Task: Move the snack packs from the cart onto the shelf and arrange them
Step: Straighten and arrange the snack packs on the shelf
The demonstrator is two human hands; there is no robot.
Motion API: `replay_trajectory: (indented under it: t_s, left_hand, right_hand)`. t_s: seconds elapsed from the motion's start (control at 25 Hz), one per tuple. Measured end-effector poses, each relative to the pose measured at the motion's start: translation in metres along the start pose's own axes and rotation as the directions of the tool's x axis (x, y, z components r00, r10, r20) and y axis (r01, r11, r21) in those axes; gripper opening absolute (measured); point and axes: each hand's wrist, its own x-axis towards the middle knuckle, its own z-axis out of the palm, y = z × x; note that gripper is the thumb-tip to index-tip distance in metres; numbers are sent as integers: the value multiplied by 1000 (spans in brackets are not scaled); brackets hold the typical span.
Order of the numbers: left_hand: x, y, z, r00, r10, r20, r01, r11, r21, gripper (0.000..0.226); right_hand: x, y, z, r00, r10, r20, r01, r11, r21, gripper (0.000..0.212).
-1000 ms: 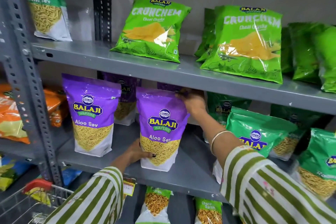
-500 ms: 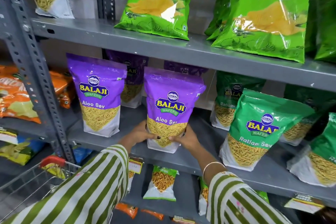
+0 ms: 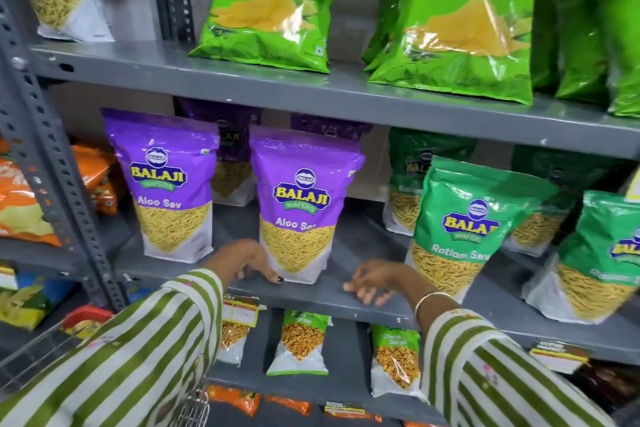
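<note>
1. Here the purple Aloo Sev pack (image 3: 300, 204) stands upright on the middle shelf (image 3: 346, 291), near the front edge, label facing out. It stands on its flat white base, which looks like the reason it holds itself up with nothing propping it.

2. A second purple pack (image 3: 166, 184) stands to its left, also upright and facing out, with a clear gap between them. More purple packs sit farther back behind both, so the near pair seems meant as the front row.

3. The left hand (image 3: 247, 262) is at the lower left corner of the pack. Its fingers curl loosely and the thumb tip lies at the base corner, touching or very nearly so; it grips nothing.

4. The right hand (image 3: 377, 282) is apart from the pack, to its right and nearer, over the shelf's front edge. It is blurred, the fingers loosely spread and empty.

5. To the right stands a green Ratlami Sev pack (image 3: 467, 229), close to the right wrist, with further green packs beyond and behind it.

6. Above, light green Crunchem bags (image 3: 277, 3) lean back on the upper shelf (image 3: 242, 85).

7. At the lower left a wire cart (image 3: 45, 347) with a red handle shows; its contents are mostly hidden by the striped sleeve.
</note>
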Motion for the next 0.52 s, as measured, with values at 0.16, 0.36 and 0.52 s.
replay_trajectory:
  t_s: [0.16, 0.36, 0.52]
  left_hand:
    - [-12, 66, 10, 967, -81, 243, 49, 990, 134, 52]
    - [-2, 161, 78, 897, 411, -161, -440, 866, -239, 73]
    - [19, 197, 122, 842, 457, -285, -539, 731, -419, 105]
  right_hand:
    - [-54, 66, -53, 942, 334, 33, -307, 897, -317, 45]
    - [-79, 156, -85, 881, 77, -468, -116, 992, -54, 84]
    - [-36, 201, -93, 828, -118, -549, 287, 929, 233, 132]
